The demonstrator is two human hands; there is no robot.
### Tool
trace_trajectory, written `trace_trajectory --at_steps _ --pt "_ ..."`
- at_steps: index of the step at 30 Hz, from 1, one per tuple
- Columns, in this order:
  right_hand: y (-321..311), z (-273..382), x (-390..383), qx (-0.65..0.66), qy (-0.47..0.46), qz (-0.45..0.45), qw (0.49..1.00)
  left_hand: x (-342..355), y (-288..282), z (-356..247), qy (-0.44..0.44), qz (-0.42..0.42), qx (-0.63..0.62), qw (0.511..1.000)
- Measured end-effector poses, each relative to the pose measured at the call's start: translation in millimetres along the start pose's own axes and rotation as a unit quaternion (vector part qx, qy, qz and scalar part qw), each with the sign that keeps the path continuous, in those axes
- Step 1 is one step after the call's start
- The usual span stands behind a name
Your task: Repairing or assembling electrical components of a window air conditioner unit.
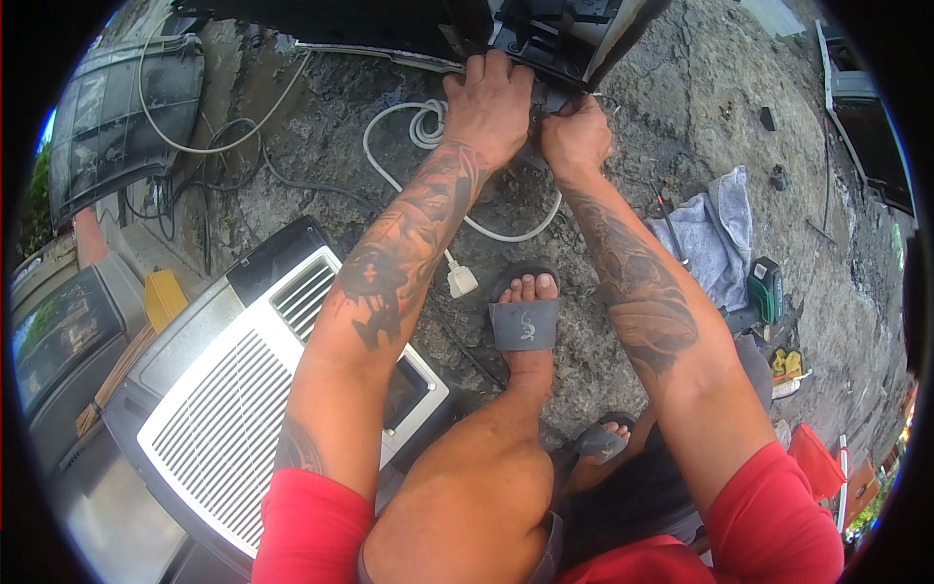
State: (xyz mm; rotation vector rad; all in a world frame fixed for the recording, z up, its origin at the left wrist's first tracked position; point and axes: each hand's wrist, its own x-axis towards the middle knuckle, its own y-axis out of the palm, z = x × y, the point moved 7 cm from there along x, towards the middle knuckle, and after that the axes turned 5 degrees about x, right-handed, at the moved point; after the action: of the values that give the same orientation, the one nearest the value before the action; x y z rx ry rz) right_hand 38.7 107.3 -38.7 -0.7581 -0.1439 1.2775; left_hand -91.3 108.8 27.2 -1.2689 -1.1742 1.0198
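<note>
Both hands at the lower edge of a dark housing (556,47), which lies directly beyond the fingers. The left hand (491,109), back upward, has its fingertips against the edge; the right hand (578,138), just beside it, is curled, and whether it grips anything cannot be told. Nearer the body than the hands: a white cord (513,238); rightward, a grey towel (718,243); leftward, a white louvred panel (229,419).
</note>
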Motion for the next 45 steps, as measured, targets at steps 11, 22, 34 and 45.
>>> trace_trajectory --at_steps 11,22,34,45 --pt "7.3 2.1 2.9 -0.012 -0.027 0.001 1.000 -0.6 8.0 10.2 -0.030 -0.012 -0.030 0.999" --pt "12.5 4.7 3.4 -0.046 -0.129 0.024 0.990 -13.3 -1.9 14.2 -0.001 -0.035 -0.127 0.991" --pt "10.7 -3.0 2.9 -0.036 -0.223 0.004 0.974 -21.9 13.7 -12.4 -0.053 0.025 -0.026 0.998" --pt "-11.2 10.4 -8.1 -0.100 -0.322 0.092 0.937 -17.7 24.5 -13.2 -0.059 0.102 0.004 0.993"
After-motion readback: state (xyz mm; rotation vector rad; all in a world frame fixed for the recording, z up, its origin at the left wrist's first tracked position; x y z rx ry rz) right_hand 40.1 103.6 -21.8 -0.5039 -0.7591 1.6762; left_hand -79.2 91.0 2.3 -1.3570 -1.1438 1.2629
